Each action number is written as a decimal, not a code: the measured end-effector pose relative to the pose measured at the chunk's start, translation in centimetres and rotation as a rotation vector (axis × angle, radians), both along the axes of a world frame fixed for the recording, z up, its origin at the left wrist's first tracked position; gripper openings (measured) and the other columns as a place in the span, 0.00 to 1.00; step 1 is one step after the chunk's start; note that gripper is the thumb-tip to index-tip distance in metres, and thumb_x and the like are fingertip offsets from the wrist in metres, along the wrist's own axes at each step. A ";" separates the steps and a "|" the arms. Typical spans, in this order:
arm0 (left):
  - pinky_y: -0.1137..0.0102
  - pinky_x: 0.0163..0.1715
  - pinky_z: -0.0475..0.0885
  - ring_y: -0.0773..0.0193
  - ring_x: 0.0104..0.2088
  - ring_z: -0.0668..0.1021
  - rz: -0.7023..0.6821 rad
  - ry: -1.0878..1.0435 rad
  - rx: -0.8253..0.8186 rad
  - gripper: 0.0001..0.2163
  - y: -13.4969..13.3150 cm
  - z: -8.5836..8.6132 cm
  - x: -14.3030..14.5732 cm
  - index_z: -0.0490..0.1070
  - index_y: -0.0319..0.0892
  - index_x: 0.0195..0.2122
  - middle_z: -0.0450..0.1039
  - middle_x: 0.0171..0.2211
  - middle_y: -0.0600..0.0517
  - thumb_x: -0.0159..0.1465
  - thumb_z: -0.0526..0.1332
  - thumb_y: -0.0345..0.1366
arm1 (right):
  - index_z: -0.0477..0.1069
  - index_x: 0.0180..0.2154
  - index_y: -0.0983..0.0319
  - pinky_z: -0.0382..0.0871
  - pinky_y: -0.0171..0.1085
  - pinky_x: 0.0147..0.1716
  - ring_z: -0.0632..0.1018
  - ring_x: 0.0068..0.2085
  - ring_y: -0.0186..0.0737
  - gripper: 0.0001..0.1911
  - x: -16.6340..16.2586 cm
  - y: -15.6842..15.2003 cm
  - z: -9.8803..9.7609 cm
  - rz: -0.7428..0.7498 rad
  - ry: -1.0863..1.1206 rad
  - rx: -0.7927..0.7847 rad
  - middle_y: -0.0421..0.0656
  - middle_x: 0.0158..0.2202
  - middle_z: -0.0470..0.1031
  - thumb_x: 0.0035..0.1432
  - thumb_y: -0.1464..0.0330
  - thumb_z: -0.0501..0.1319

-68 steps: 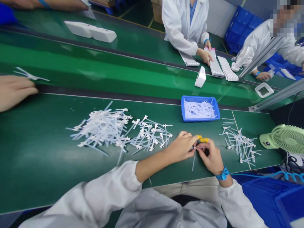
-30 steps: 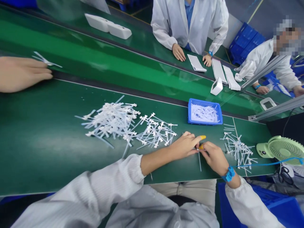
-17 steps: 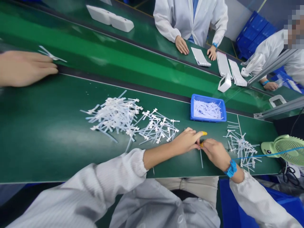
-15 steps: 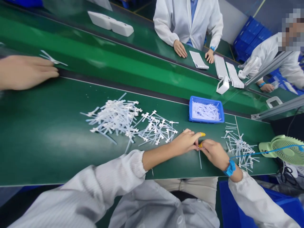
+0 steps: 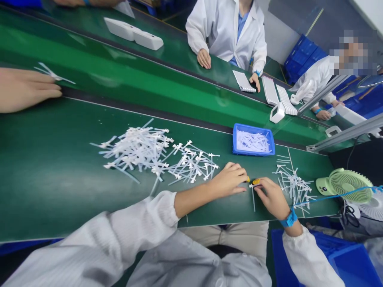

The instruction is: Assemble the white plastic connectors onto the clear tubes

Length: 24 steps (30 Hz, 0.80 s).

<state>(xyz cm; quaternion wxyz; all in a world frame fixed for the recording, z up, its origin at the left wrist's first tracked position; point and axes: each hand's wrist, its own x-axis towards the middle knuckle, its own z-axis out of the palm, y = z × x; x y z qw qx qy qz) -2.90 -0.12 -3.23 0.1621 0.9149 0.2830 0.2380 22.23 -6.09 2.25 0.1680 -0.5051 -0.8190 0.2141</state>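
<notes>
My right hand (image 5: 271,197) pinches a thin translucent strip (image 5: 254,201) with a small white clip-like piece at its top end; the strip hangs toward the table's front edge. Just to its left, my left hand (image 5: 229,179) is apart from the strip, its thumb and fingers spread and nothing visible between them. Yellow covers sit on a fingertip of each hand. A large pile of similar strips with white pieces (image 5: 137,149) lies to the left, with a smaller pile (image 5: 194,163) beside it. Another pile (image 5: 295,185) lies to the right of my right hand.
A blue tray (image 5: 235,139) of white strips stands behind my hands. The green conveyor belt (image 5: 167,83) runs beyond the table. A green fan (image 5: 347,185) and blue cord stand at right. A co-worker's hand (image 5: 26,89) rests at far left; other people sit across the belt.
My left hand has let go and moved slightly left, away from my right hand, its fingers opening. My right hand keeps the strip. The view has shifted slightly.
</notes>
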 end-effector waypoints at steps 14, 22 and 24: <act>0.59 0.45 0.66 0.53 0.44 0.75 0.053 -0.048 0.090 0.06 -1.1 -0.1 1.7 0.75 0.42 0.43 0.76 0.41 0.48 0.73 0.67 0.38 | 0.69 0.38 0.58 0.72 0.40 0.41 0.79 0.41 0.46 0.08 -0.4 1.6 1.0 0.141 -0.243 -0.008 0.44 0.39 0.76 0.73 0.74 0.61; 0.62 0.48 0.75 0.58 0.48 0.76 0.333 -0.631 -0.281 0.31 0.4 1.2 -0.9 0.65 0.44 0.63 0.65 0.60 0.43 0.59 0.50 0.18 | 0.73 0.39 0.60 0.74 0.42 0.44 0.79 0.42 0.47 0.09 -0.7 1.5 0.6 0.224 -0.337 0.006 0.47 0.39 0.78 0.75 0.75 0.59; 0.63 0.44 0.75 0.61 0.45 0.75 0.359 -0.666 -0.323 0.31 0.7 0.8 -1.0 0.66 0.44 0.62 0.65 0.59 0.44 0.58 0.49 0.18 | 0.74 0.39 0.60 0.75 0.43 0.46 0.79 0.41 0.47 0.10 -0.8 1.6 0.4 0.258 -0.381 0.022 0.47 0.39 0.78 0.75 0.75 0.59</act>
